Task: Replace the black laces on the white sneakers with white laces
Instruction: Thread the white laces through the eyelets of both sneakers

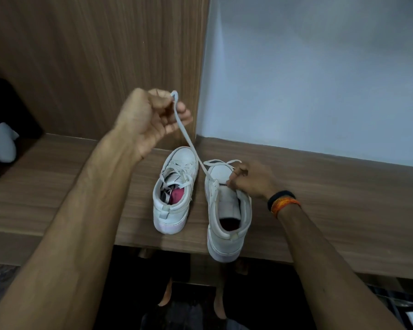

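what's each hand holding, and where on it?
Left hand pinches the white lace near its free end. Right hand grips the right sneaker at its eyelet edge.

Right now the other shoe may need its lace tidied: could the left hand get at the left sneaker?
Probably yes, once it lets go. The left hand is raised above the left sneaker, pinching the white lace that runs taut to the right sneaker. Nothing lies between hand and shoe.

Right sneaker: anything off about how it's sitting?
Yes. The right sneaker sits with its heel past the front edge of the wooden shelf, hanging over the gap below, while the left sneaker lies fully on it. The left hand pulls the white lace upward from it.
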